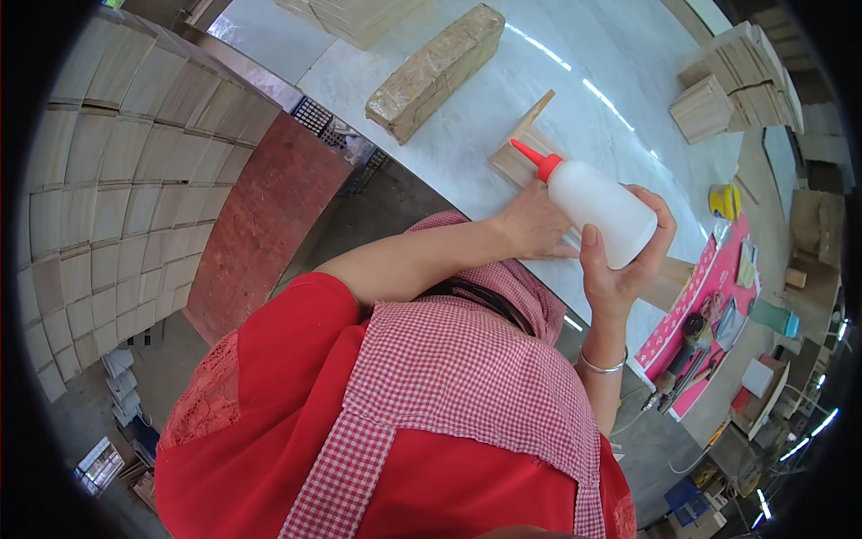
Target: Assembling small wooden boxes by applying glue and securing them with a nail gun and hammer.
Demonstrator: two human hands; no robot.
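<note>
My right hand (628,251) is wrapped round a white plastic squeeze bottle (603,211). The bottle is tilted, its red pointed nozzle (532,154) aimed up and left above a wooden piece (514,165). This piece has a flat board and a thin board standing up at its far end. My left hand (532,223) is closed at the near side of the wooden piece and seems to grip it, its fingertips partly behind the bottle. More pale wood (666,284) shows beyond my right hand.
A long tape-wrapped block (435,72) lies on the white table (575,99). Pale wooden parts (705,108) are stacked at the far right, near a yellow tub (724,201). Tools lie on a pink sheet (669,346). Stacked wooden blocks (117,198) fill the left side.
</note>
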